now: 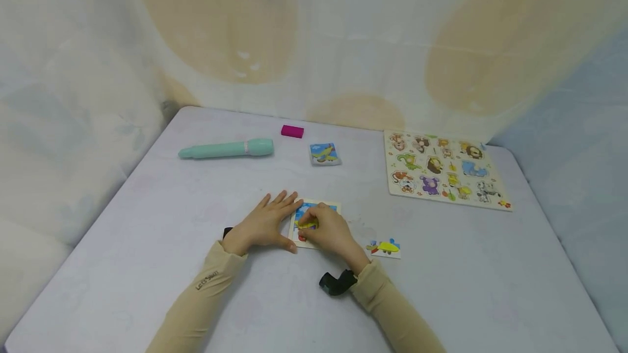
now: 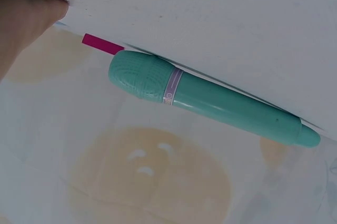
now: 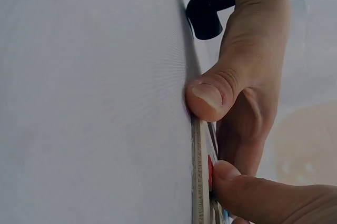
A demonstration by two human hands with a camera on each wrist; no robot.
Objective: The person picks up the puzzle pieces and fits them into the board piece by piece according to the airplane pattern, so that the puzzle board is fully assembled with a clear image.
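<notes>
Two tan sleeves (image 1: 188, 304) are lying nearest the head camera, and beyond their cuffs I'm seeing the small puzzle board (image 1: 338, 206) resting flat on the table (image 1: 147, 266), partly under both hands. The left hand (image 1: 265, 225) is spreading its fingers wide along the board's left side, thumb touching the near-left corner, so I'm reading it as bracing without any grasp. The right hand (image 1: 330, 227) is curling thumb and fingers close together over the yellow part of the picture; a tip is touching a red part (image 3: 209, 172), but I cannot tell whether it is clamping a piece or merely pressing. The board's edge is showing pale layers like plywood, so I'm expecting it to be light, stiff and apt to skid; I'd be holding it by the rim. The loose pieces (image 1: 387, 248) beside the right wrist are looking thin and light, so I'd be pinching them by opposite edges rather than by their printed faces. Farther out, a wrapped puzzle (image 1: 324, 154), a magenta block (image 1: 292, 132) and a turquoise microphone-like toy (image 1: 223, 150) are lying beyond the hands, while an animal board (image 1: 476, 203) is occupying the far right.
</notes>
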